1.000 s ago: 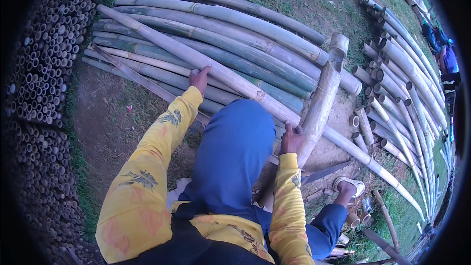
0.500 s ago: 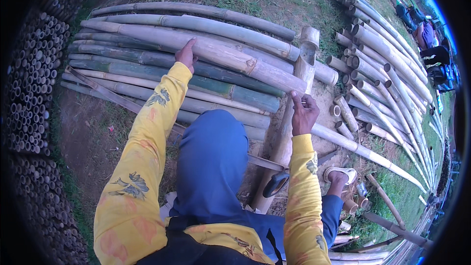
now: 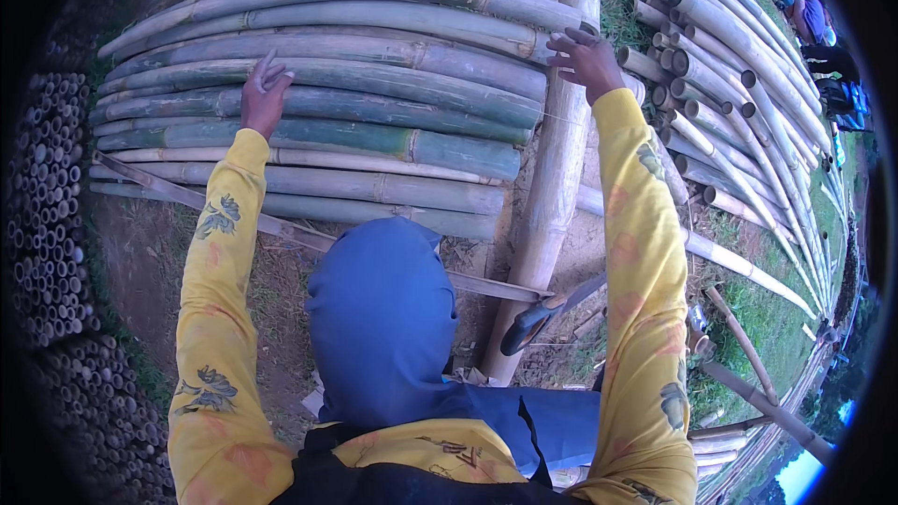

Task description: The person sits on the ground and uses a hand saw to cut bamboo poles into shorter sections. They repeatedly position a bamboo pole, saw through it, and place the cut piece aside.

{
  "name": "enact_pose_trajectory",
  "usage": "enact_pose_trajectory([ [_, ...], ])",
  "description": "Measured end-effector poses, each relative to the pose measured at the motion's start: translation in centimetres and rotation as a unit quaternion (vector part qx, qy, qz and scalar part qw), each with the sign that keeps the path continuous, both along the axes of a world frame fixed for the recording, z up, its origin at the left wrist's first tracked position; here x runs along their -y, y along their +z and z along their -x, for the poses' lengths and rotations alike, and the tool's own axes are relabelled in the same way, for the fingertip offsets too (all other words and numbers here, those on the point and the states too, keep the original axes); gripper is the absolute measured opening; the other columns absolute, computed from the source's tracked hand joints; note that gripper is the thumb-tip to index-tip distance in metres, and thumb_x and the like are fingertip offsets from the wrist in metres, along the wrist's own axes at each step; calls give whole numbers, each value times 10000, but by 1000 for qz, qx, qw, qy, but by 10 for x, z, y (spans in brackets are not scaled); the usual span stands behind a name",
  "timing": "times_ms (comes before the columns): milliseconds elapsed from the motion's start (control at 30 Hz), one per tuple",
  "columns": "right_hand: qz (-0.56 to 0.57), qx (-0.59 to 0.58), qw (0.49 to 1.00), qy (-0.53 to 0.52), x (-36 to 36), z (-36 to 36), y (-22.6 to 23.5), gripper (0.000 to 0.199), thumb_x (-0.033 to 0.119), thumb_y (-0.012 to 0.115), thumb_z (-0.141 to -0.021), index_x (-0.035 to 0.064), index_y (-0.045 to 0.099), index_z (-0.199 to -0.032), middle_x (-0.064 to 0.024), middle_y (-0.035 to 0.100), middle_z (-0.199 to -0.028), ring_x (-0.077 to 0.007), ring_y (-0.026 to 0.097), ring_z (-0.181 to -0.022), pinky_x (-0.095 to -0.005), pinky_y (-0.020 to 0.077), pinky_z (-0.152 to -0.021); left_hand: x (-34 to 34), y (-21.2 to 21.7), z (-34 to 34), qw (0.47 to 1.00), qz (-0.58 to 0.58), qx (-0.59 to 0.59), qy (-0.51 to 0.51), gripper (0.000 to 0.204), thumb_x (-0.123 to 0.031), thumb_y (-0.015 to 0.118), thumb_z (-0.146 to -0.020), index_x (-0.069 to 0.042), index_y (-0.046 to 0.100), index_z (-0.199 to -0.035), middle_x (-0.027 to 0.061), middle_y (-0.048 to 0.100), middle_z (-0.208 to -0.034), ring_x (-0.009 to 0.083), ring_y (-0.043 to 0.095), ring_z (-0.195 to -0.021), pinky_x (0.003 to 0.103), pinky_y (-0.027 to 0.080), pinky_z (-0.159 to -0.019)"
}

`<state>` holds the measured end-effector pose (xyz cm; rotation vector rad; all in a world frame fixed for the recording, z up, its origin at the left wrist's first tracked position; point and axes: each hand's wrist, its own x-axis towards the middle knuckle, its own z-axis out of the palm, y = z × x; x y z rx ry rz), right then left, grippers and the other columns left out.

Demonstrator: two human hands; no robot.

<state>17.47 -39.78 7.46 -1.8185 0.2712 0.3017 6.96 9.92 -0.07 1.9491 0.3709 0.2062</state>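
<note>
My left hand (image 3: 264,93) lies flat with its fingers apart on a grey-green bamboo pole (image 3: 374,75) in a row of long poles lying side by side on the ground. My right hand (image 3: 585,58) hovers with loosely spread fingers over the right ends of those poles, just above a thick pale pole (image 3: 547,215) that lies crosswise under them. Neither hand holds anything. A blue cloth (image 3: 379,318) hangs between my yellow sleeves and hides the ground below it.
A dark-handled machete (image 3: 543,313) lies on the ground by the crosswise pole. Stacked bamboo tubes show their cut ends at the left (image 3: 51,252). More long poles (image 3: 739,103) fan out at the right. People sit at the far upper right (image 3: 814,19).
Both hands held a pale pole slanting across the row a second ago. That pole now lies among the others, and both hands have let go and reached farther out.
</note>
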Motion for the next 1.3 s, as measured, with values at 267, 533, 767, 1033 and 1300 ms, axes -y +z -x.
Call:
enact_pose_trajectory([
  [267, 321, 46, 945, -45, -62, 171, -101, 655, 301, 727, -902, -125, 551, -1367, -329, 674, -1178, -436, 674, -1122, -474, 482, -1038, -3, -77, 136, 987, -92, -81, 108, 582, -162, 746, -915, -23, 505, -1426, 128, 669, -1159, 169, 654, -987, 316, 534, -845],
  [533, 43, -157, 972, -171, -42, 170, -122, 515, 357, 731, -941, -153, 658, -969, -168, 658, -745, -231, 570, -577, -386, 435, -551, -37, -111, 127, 936, 185, -116, 276, 649, -359, 780, -886, -11, 536, -1376, 126, 657, -1144, 169, 619, -866, 300, 505, -744],
  [767, -134, -76, 969, -193, -26, 237, -86, 201, 180, 755, -941, 8, 683, -867, 1, 585, -656, -62, 451, -504, -239, 335, -464, -6, -54, 90, 827, 395, -78, 393, 683, -442, 828, -821, -78, 590, -1348, 93, 653, -1170, 242, 623, -950, 426, 496, -861],
  [1033, -191, 36, 957, -214, 35, 275, -47, 159, 148, 689, -991, 74, 660, -853, 69, 467, -593, -35, 317, -488, -231, 210, -470, 59, -22, 91, 871, 411, 32, 269, 651, -414, 840, -826, -16, 601, -1283, 74, 644, -1182, 201, 627, -1028, 363, 500, -874],
  [1300, -194, 25, 954, -227, 15, 133, -6, 154, 156, 756, -944, 99, 627, -881, 38, 523, -749, -51, 416, -542, -174, 312, -459, 31, 24, -8, 952, 283, -15, 118, 723, -424, 778, -890, -99, 505, -1476, 123, 615, -1336, 225, 570, -1216, 344, 457, -980],
])
